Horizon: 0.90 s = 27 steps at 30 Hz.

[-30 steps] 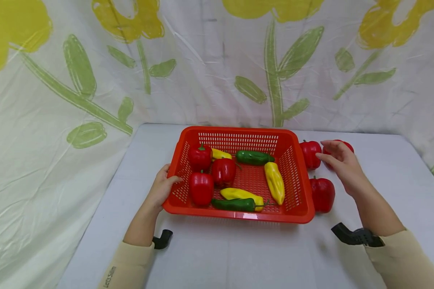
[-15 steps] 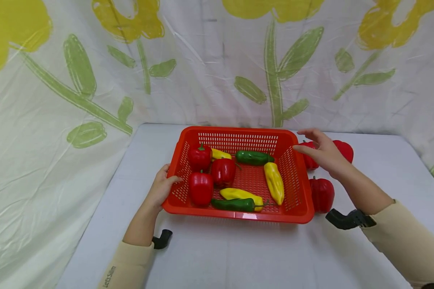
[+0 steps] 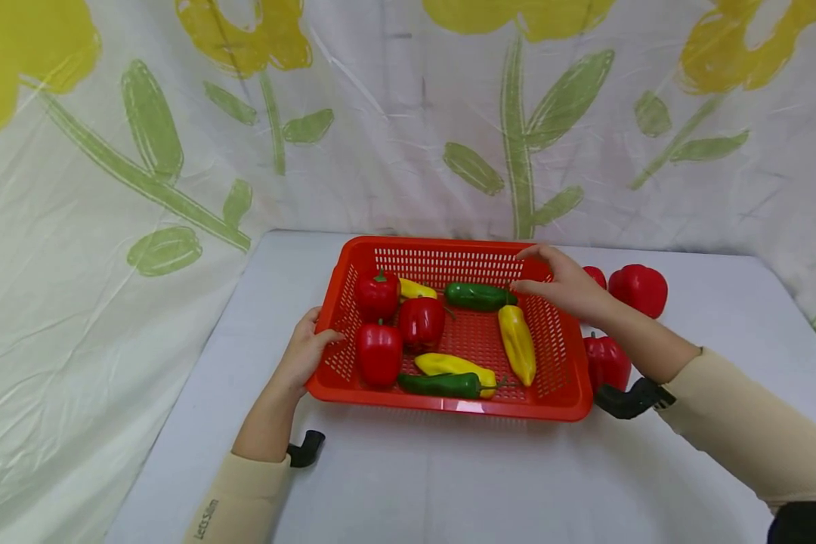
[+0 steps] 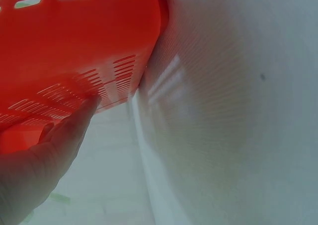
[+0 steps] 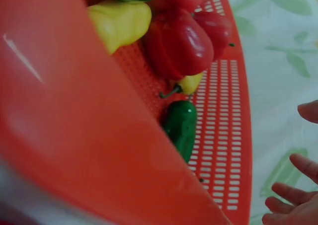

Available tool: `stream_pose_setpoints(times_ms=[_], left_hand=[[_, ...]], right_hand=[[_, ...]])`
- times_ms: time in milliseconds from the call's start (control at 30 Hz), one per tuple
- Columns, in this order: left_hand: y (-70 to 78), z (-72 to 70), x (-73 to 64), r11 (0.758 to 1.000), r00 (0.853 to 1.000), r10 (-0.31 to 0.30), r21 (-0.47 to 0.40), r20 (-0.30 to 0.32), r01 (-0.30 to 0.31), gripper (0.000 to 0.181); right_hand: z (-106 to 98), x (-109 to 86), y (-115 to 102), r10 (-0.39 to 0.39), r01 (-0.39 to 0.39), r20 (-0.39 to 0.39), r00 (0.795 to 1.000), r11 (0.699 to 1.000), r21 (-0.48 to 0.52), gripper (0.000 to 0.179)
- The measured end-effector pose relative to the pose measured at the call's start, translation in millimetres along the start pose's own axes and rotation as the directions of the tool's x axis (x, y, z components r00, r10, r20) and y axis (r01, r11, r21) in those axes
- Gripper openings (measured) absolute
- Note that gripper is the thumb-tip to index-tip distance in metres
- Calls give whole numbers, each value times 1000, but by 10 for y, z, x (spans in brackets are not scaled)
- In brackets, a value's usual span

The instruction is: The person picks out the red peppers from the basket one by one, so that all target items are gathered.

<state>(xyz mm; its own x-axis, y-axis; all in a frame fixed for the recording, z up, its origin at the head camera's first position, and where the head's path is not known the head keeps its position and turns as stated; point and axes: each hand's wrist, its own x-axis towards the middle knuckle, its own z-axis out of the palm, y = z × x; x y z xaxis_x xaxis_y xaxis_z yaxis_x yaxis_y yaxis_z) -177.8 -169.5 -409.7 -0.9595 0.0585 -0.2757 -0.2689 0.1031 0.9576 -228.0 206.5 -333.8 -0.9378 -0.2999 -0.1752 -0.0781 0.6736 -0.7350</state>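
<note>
An orange-red plastic basket sits on the table. My left hand grips its left rim, thumb over the edge; in the left wrist view the fingers lie along the outer wall. Over the basket's back right corner hovers my right hand, fingers spread and holding nothing. Below its fingertips are a green pepper and a yellow pepper. Red bell peppers fill the basket's left side. Another green pepper lies against a yellow pepper along the front.
Right of the basket are more red bell peppers: one at the back, one near the front corner, and one partly hidden by the right hand. A white cloth with printed flowers hangs behind the white table.
My right hand has moved left, from above the red bell peppers beside the basket to over its right rim and inside corner. The left hand and the basket have stayed in place.
</note>
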Motion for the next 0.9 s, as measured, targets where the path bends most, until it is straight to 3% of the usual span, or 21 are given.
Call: stream_pose_setpoints(times_ms=[567, 900], left_hand=[[10, -8, -11, 1000, 1000, -12, -5, 1, 12, 47], [7, -1, -17, 1000, 1000, -12, -7, 0, 12, 46]], right_hand=[[219, 375, -102, -43, 55, 110, 993, 993, -108, 59], [505, 521, -254, 36, -33, 194, 980, 999, -19, 60]])
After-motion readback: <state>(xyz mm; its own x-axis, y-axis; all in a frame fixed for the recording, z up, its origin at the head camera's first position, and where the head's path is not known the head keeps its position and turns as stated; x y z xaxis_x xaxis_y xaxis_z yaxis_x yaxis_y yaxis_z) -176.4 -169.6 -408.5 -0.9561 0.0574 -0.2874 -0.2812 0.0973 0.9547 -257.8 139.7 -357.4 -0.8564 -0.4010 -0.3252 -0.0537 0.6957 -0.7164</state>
